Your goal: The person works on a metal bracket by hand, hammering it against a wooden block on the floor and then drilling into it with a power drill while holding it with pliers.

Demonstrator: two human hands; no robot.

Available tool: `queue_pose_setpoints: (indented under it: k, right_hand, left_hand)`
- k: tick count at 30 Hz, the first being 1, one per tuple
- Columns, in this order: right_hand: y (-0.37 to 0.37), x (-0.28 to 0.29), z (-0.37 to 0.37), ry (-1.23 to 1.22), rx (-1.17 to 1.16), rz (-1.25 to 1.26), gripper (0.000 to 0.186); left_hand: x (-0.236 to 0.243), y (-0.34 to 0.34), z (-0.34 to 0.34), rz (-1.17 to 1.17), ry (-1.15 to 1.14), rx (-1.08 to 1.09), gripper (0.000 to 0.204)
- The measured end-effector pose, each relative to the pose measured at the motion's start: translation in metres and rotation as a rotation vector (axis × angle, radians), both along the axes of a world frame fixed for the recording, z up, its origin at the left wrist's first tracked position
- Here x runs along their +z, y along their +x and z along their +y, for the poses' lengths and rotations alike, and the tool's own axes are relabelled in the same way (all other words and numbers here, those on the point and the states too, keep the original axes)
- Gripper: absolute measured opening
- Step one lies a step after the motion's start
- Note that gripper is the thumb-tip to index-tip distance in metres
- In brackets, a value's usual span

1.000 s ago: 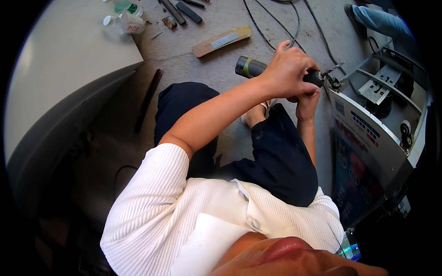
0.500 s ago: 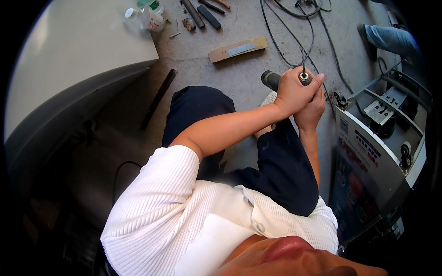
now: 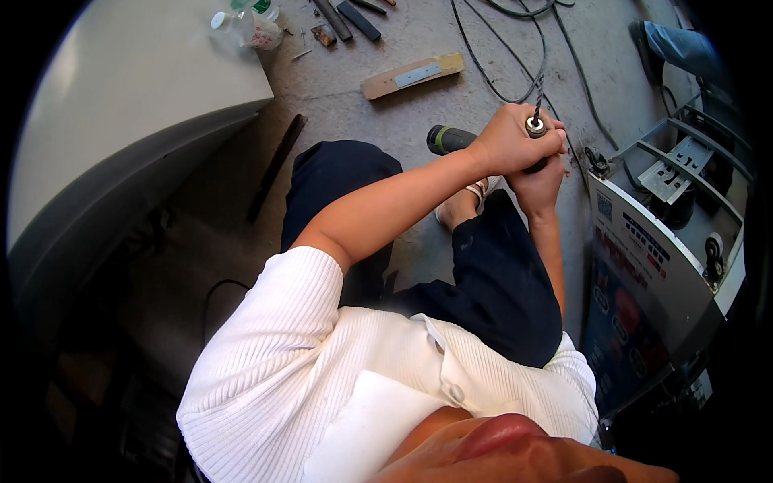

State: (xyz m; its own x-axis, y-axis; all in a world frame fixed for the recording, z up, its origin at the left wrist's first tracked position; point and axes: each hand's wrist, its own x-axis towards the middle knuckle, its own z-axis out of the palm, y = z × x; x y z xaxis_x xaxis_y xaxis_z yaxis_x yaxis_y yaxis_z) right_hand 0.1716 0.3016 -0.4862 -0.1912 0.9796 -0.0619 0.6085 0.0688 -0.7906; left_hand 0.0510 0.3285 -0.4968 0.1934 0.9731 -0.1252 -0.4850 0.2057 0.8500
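My left hand (image 3: 512,142) is closed around the front of a dark cordless drill at its chuck (image 3: 535,126). A spiral drill bit (image 3: 539,100) stands out from the chuck, pointing away from me. Just below, my right hand (image 3: 538,187) is wrapped around the drill's body, its fingers partly hidden. The drill's dark end with a green band (image 3: 448,140) sticks out to the left, past my left wrist. Both hands are held in front of my knees, above the floor.
A wooden block with a grey plate (image 3: 413,76) lies ahead on the concrete floor. Black cables (image 3: 538,60) loop beyond the drill. At right stands a wheeled metal frame (image 3: 672,181); at left, a pale tabletop (image 3: 145,88) with plastic bottles (image 3: 262,32). Another person's leg (image 3: 684,48) is far right.
The drill has turned, its green-banded end swinging left and showing more. My left hand has moved slightly toward the far side, and the view has shifted a little.
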Motion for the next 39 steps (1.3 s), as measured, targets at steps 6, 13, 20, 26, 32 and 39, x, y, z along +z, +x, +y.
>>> queue_pose_setpoints:
  k: [6, 13, 20, 26, 32, 39]
  right_hand:
    - [-0.008, -0.005, 0.000, 0.076, -0.065, 0.050, 0.046]
    - [-0.007, -0.004, -0.001, 0.052, -0.018, 0.090, 0.045]
    - [-0.014, -0.002, 0.000, 0.077, 0.012, 0.150, 0.043]
    - [-0.022, -0.011, -0.003, -0.084, -0.003, 0.361, 0.049]
    - [-0.025, 0.004, 0.018, -0.401, 0.098, 0.171, 0.069]
    - [-0.009, 0.021, 0.018, -0.462, 0.274, 0.466, 0.076]
  left_hand:
    - [0.009, -0.009, 0.001, 0.064, -0.094, -0.064, 0.023]
    - [0.002, -0.011, 0.005, 0.157, 0.092, -0.046, 0.026]
    - [0.012, -0.021, 0.005, 0.289, 0.182, -0.067, 0.026]
    - [0.000, -0.026, 0.006, 0.240, 0.118, -0.127, 0.021]
    - [-0.014, -0.042, 0.015, -0.086, -0.327, -0.096, 0.017]
    - [-0.032, -0.074, 0.039, -0.911, -0.439, -0.030, 0.022]
